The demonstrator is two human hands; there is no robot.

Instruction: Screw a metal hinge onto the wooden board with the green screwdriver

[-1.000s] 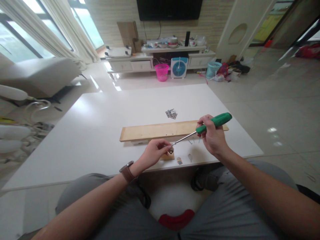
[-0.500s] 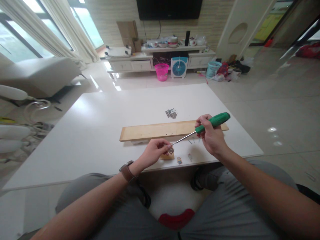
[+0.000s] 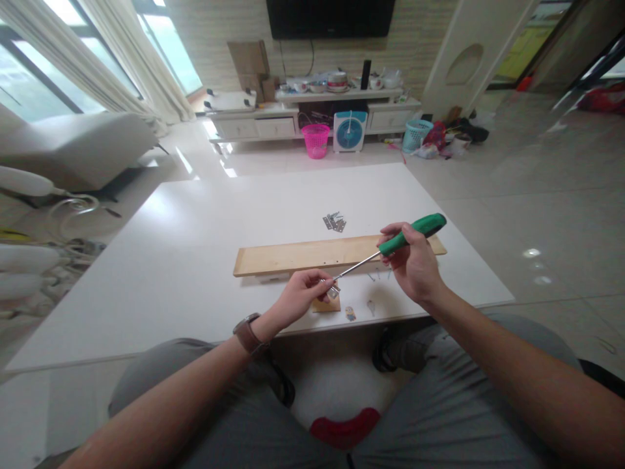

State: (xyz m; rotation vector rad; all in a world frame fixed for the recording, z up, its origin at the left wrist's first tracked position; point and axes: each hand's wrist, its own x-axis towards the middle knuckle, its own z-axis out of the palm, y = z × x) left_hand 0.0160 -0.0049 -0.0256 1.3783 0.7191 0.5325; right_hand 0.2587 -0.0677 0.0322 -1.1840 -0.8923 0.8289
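My right hand [image 3: 411, 264] is closed round the green handle of a screwdriver [image 3: 413, 236], whose metal shaft slants down to the left. Its tip meets the fingers of my left hand [image 3: 308, 289], which pinch a small metal hinge [image 3: 334, 290]. Whether a screw sits at the tip is too small to tell. Just under the hinge, a small wooden block [image 3: 328, 305] lies near the table's front edge. Behind my hands stretches a long wooden board [image 3: 303, 256] with two dark holes near its front edge; my right hand hides part of it.
The white table [image 3: 195, 228] spans the area before me. More hinges and screws [image 3: 334, 222] lie in a pile beyond the board. Several loose screws [image 3: 378, 274] rest by my right hand. A small cartoon-figure piece [image 3: 350, 313] and a small pale piece [image 3: 371, 307] are near the front edge.
The screwdriver and my right hand have shifted slightly left, and the right fingers have changed their hold on the handle. The hinge in my left hand has tilted a little.
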